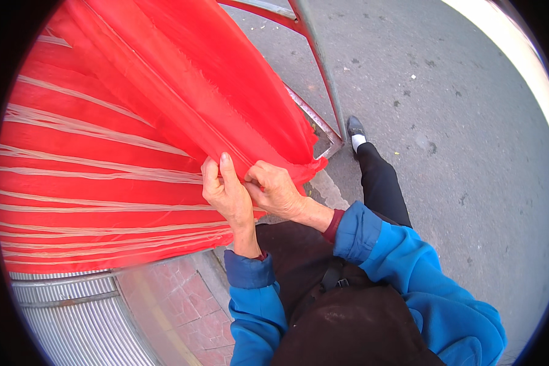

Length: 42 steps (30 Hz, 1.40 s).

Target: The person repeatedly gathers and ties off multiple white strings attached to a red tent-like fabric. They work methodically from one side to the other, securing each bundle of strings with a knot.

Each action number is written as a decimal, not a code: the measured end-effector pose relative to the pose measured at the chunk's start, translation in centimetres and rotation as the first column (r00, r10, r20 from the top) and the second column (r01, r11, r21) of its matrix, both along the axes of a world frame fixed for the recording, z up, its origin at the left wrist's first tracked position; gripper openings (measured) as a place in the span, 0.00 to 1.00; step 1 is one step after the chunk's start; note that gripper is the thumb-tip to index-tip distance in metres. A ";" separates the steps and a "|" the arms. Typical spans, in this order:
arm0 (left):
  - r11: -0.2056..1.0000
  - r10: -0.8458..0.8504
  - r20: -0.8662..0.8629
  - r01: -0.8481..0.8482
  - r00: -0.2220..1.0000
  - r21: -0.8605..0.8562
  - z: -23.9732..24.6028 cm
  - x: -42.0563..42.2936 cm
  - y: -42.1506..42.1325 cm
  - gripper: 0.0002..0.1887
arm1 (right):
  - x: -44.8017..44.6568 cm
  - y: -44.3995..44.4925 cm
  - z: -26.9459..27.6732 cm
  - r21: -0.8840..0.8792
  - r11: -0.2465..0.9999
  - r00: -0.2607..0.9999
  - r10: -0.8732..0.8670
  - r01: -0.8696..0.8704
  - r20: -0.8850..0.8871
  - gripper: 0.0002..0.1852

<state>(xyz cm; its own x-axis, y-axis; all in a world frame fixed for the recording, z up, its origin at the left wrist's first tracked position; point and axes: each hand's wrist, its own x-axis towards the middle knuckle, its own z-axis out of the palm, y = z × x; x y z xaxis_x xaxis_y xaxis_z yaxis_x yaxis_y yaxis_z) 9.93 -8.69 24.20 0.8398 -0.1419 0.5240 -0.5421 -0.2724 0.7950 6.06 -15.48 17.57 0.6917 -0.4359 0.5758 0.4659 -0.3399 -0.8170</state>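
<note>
A large sheet of bright red cloth (164, 82) spreads from the upper left towards me, with a folded, frayed edge running down to my hands. Bundles of pale thread (91, 128) lie across its lower part. My left hand (228, 196) pinches the cloth near the fold, thumb on top and fingers curled. Close beside it, my right hand (277, 190) grips the same folded edge between thumb and bent fingers. The fingertips of both hands are partly hidden by the cloth and by each other.
A worn metal frame (322, 68) stands beyond the cloth, its foot near my black shoe (356, 124). Grey asphalt (448, 183) stretches to the right. At lower left are a corrugated metal panel (82, 325) with a rail and reddish paving (187, 302).
</note>
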 end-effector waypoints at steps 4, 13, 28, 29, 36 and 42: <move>1.000 0.001 0.023 0.000 1.000 -0.027 0.2 -0.1 0.0 0.11 | -0.3 -1.8 0.3 0.163 0.986 0.997 -0.030 0.042 -0.076 0.10; 0.996 -0.019 0.038 0.016 0.999 0.090 0.6 0.0 0.0 0.12 | 3.7 -6.3 3.6 0.295 0.945 0.988 0.123 -0.144 0.089 0.14; 0.984 0.036 0.099 -0.052 0.994 0.169 2.4 2.8 -1.0 0.10 | 7.0 -7.1 4.9 0.369 0.889 0.962 0.267 -0.272 0.065 0.19; 0.985 0.045 0.101 -0.061 0.994 0.159 2.4 2.7 -0.9 0.10 | 7.3 -7.3 4.8 0.356 0.900 0.968 0.230 -0.252 0.102 0.19; 0.977 0.092 0.142 -0.117 0.986 0.179 2.5 2.0 0.0 0.10 | 8.6 -9.4 4.0 0.346 0.924 0.985 0.131 -0.162 0.113 0.19; 0.973 0.112 0.167 -0.142 0.980 0.181 2.6 1.6 0.2 0.10 | 9.7 -11.1 3.5 0.392 0.909 0.985 0.084 -0.137 0.151 0.19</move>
